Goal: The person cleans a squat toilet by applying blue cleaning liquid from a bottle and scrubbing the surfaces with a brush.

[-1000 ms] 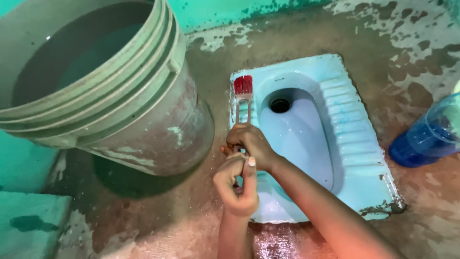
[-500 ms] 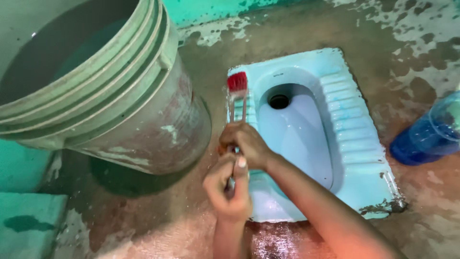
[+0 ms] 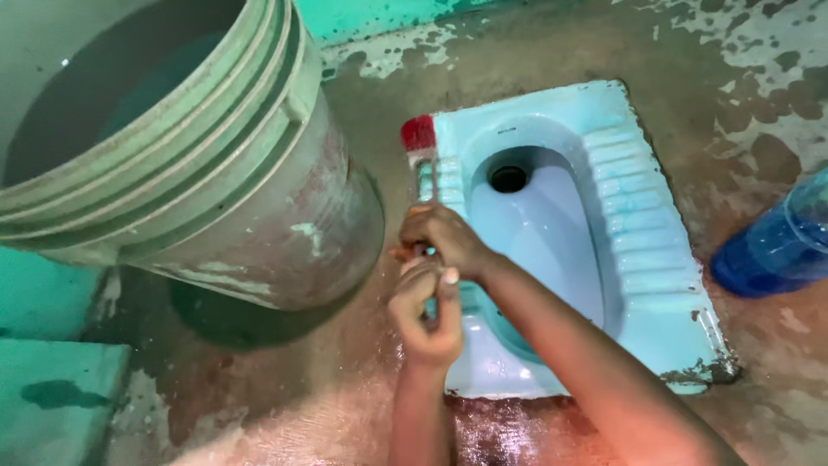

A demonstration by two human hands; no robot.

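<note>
i've got both hands on the brush point(image 3: 420, 148): right hand point(image 3: 442, 242) wrapped round the handle higher up, left hand point(image 3: 427, 312) fisted round the end just below, thumb up. red bristle head sits on the far left corner of the blue squat pan point(image 3: 655, 285), right at its rim, beside the big bucket point(image 3: 259, 198). to scrub well i'd keep bristles flat on the ribbed footrest, short strokes w/ pressure from the upper hand, lower one steering. can't see the handle btw the hands, nor bristle contact. blue bottle point(image 3: 772, 250) is cut off at the right edge; bucket water level is hard to judge.
</note>
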